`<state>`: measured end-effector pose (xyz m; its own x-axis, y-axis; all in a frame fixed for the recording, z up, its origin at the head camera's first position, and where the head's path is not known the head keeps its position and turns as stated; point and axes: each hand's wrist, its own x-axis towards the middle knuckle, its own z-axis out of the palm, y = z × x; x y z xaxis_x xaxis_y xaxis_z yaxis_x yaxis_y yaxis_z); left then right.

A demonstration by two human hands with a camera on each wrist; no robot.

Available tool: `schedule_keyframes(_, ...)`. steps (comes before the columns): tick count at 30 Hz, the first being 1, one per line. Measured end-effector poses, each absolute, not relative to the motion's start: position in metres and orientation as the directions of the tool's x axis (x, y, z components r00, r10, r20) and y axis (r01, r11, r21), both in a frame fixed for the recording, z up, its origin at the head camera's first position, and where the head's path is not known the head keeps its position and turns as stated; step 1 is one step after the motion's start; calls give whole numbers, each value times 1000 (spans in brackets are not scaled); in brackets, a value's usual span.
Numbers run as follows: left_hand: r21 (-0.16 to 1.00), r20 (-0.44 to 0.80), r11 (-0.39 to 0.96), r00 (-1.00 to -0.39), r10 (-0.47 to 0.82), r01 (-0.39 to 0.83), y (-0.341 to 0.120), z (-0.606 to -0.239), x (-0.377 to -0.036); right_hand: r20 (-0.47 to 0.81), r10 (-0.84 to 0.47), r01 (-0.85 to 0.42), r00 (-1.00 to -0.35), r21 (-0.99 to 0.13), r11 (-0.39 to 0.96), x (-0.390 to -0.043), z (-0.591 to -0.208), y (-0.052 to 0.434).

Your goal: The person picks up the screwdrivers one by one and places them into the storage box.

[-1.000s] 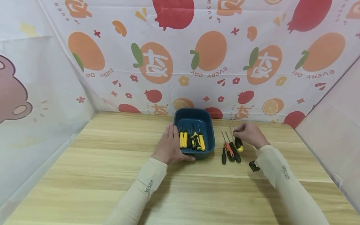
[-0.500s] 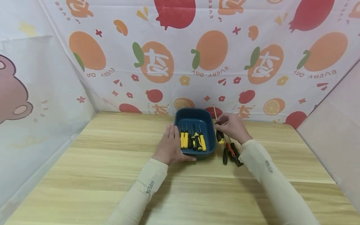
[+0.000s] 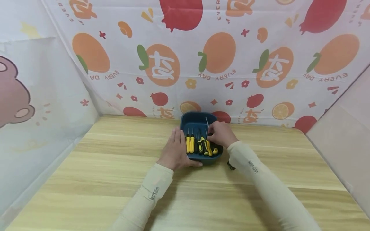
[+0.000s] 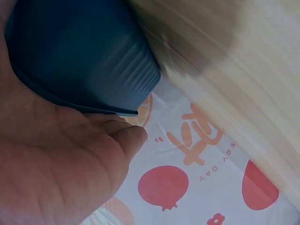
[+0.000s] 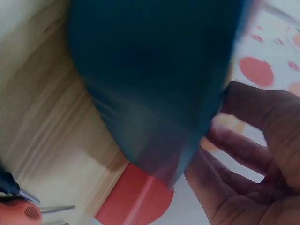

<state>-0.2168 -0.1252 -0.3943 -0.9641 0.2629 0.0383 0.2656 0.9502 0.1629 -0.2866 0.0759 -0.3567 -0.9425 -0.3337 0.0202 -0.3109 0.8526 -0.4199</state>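
The black-and-yellow screwdriver [image 3: 213, 148] lies inside the blue tray [image 3: 194, 118] at the tray's 3 o'clock side, pinched by the curled fingers of the right hand [image 3: 218, 134], its shaft pointing to 12 o'clock. Beside it in the tray lie about five more yellow-and-black screwdrivers [image 3: 197, 145]; their exact number is hard to make out. The left hand [image 3: 175, 150] rests flat, fingers straight, against the tray's 9 o'clock wall. The tray stands on the wooden table [image 3: 86, 173]. At 4 o'clock from the tray the right sleeve [image 3: 260, 183] hides most of the loose screwdrivers; one dark tip [image 3: 230, 166] peeks out. The right wrist view is blurred; an orange handle [image 5: 18, 213] shows at its lower left corner.
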Motion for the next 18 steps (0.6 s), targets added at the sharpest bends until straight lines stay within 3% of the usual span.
schedule_keyframes(9,150,43,951,-963,266,269,-125,-395,-217,-37,-375,-365,-926,-162,917,-289,-362,56)
schedule_keyframes(18,151,39,951,-963,268,271,-124,-394,-217,-39,-414,-411,-909,-65,909,-288,-374,48)
